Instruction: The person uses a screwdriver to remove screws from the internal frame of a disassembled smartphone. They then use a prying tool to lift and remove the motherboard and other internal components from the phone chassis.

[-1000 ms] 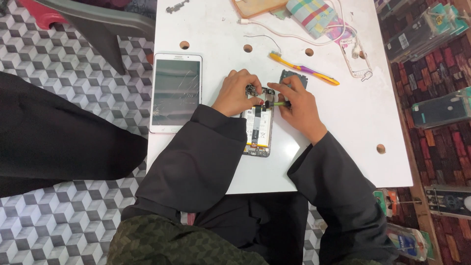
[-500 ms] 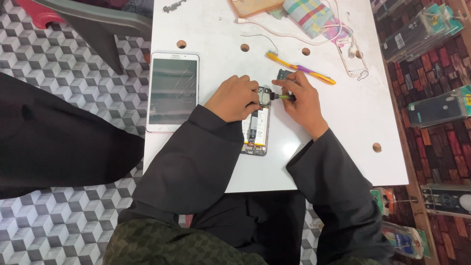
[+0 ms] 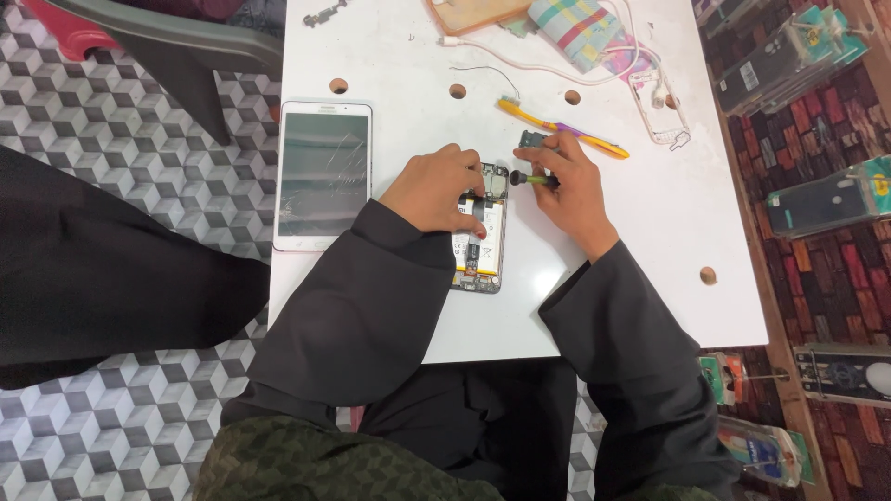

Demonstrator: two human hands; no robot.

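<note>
An opened smartphone (image 3: pixel 482 243) lies back-up on the white table (image 3: pixel 640 278), its battery and circuit board showing. My left hand (image 3: pixel 436 188) rests on its upper left part and holds it down. My right hand (image 3: pixel 568 186) grips a small screwdriver (image 3: pixel 531 179) with a green shaft, lying sideways with its dark tip end at the phone's top right corner. A small dark part (image 3: pixel 532 140) sits just above my right fingers.
A white tablet (image 3: pixel 322 173) lies left of the phone. A yellow and purple toothbrush (image 3: pixel 566 129), a clear phone case (image 3: pixel 658 106), white cables (image 3: pixel 520 63) and a checked cloth (image 3: pixel 575 25) lie further back. Packaged goods (image 3: pixel 826 199) cover the floor at right.
The view has shifted slightly. My right hand moved a little up and right with the screwdriver; my left hand stays on the phone.
</note>
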